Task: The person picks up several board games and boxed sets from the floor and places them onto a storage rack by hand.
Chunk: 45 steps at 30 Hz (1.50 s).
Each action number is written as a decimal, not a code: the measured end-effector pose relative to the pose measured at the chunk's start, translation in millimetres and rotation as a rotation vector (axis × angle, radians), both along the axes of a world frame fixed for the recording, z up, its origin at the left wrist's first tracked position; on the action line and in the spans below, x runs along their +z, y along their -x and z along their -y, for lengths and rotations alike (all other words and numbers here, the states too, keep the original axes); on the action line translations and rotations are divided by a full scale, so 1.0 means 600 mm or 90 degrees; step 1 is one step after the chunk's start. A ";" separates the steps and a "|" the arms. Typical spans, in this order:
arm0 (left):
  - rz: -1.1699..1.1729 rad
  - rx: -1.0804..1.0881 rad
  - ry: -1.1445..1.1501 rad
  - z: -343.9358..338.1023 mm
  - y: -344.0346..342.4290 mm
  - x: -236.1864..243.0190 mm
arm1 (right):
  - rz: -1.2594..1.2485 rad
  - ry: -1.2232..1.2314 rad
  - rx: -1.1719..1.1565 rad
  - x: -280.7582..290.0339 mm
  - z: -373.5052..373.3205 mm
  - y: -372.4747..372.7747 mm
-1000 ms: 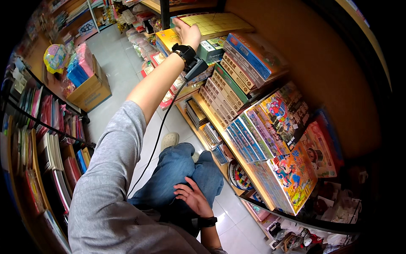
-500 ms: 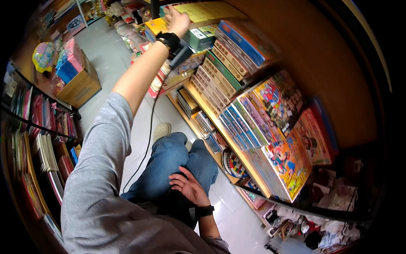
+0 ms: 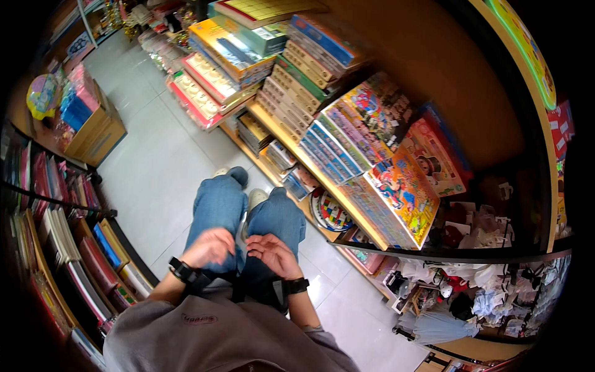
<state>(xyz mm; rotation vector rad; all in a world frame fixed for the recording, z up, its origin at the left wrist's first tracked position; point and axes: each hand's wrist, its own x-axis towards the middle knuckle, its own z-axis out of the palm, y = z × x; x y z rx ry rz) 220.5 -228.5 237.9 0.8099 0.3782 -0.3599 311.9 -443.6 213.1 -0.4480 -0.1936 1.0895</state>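
Note:
My left hand is above my left thigh, its fingers bent and smeared by motion, so whether anything is in it cannot be made out. Close to its right, my right hand hovers over my right thigh with loosely bent fingers somewhat apart and no object visible in it. The hands do not touch. Each wrist wears a black band. Beneath them are my legs in blue jeans. Stacked flat boxes and a colourful cartoon-covered box sit on the wooden shelf to the right, apart from both hands.
A cardboard box with plastic-wrapped goods stands on the tiled floor at the far left. Racks of folders and notebooks line the near left. Below the shelf's edge lie smaller boxes and a round packaged game. Bagged dolls hang at the lower right.
My left hand has come back from the stacked boxes at the far end of the shelf to my lap, beside the right hand. The view has shifted slightly.

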 end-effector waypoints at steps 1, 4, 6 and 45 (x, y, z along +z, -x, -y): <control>0.033 -0.113 -0.048 0.014 0.022 -0.008 | 0.011 -0.002 0.015 -0.004 -0.010 0.002; 0.123 -0.322 -0.047 0.024 0.028 -0.050 | 0.027 0.003 0.084 0.001 -0.050 0.004; 0.068 -0.339 0.063 0.004 0.012 -0.068 | 0.053 0.038 0.095 -0.001 -0.072 0.014; -0.028 -0.401 0.249 -0.026 0.021 -0.098 | -0.350 0.550 -0.546 -0.177 0.132 0.129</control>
